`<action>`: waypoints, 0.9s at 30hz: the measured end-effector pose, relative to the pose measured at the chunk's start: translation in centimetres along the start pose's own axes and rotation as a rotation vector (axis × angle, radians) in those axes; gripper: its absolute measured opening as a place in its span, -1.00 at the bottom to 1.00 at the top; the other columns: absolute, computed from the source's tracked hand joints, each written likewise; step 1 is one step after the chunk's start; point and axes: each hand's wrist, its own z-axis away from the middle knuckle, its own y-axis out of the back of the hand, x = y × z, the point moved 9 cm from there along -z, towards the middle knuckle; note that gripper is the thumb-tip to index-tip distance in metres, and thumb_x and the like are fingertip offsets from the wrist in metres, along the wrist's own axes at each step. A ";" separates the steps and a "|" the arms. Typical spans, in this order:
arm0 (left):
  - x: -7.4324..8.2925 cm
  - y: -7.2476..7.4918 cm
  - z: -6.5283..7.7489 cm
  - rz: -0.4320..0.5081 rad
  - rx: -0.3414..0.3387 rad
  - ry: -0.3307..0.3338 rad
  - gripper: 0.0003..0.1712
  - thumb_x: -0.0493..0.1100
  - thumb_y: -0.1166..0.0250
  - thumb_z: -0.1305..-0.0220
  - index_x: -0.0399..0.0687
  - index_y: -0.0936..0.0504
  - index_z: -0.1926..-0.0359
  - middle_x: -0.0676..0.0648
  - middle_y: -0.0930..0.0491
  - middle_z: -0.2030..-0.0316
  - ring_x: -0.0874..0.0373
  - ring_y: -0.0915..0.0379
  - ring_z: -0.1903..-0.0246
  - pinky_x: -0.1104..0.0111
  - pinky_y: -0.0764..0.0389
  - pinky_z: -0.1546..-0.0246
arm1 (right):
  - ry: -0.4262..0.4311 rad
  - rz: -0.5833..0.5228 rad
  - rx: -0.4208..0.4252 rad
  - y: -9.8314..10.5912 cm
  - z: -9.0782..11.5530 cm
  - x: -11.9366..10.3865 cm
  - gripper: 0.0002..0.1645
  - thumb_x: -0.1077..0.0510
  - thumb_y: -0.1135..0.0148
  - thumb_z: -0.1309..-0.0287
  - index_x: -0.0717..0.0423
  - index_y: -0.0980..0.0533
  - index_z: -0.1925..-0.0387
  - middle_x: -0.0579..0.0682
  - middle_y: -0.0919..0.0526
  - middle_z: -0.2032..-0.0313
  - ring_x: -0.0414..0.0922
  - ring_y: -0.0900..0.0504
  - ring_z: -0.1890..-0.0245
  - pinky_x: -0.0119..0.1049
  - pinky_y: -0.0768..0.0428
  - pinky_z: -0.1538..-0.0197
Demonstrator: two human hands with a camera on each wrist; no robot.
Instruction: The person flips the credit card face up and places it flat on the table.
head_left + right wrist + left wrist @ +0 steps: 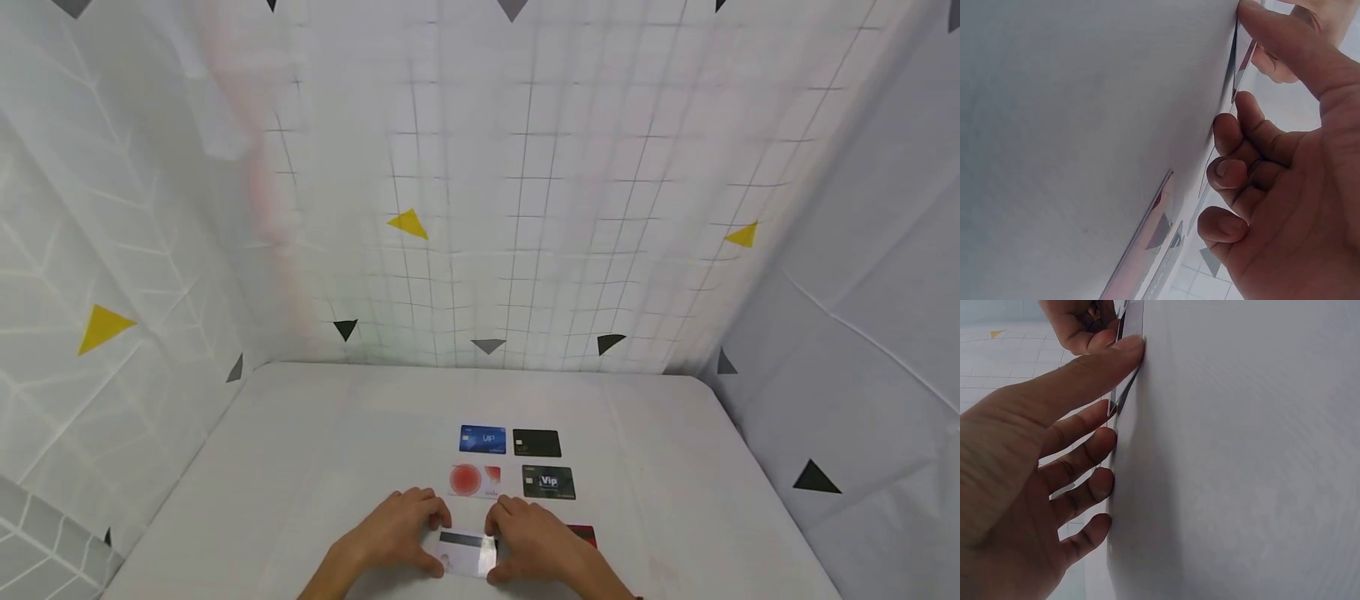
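A white card [460, 556] with a dark stripe along its far side lies between my two hands at the near part of the table. My left hand [397, 531] pinches its left end, thumb at the near corner and index finger at the far one. My right hand [538, 542] holds the right end the same way. In the left wrist view the card [1134, 317] is seen nearly edge-on, close to the table surface. Partly hidden behind my right hand is a red card [583, 535].
Beyond the hands, a blue VIP card [483, 439] and a black card [537, 443] form the far row. Nearer are a white card with a red circle [476, 481] and a dark Vip card [549, 482]. White cloth walls surround the white table [360, 450].
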 end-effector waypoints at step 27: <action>0.6 -0.1 0.1 -0.058 -0.014 -0.045 -0.39 0.34 -0.61 0.20 0.38 -0.54 0.14 0.33 -0.40 0.32 0.38 -0.28 0.22 0.22 -0.42 0.07 | 0.014 0.030 0.014 -0.1 0.3 -0.2 -0.42 -0.28 -0.55 0.14 -0.31 -0.52 0.06 -0.39 -0.50 0.20 -0.27 -0.40 0.22 -0.14 -0.54 -0.18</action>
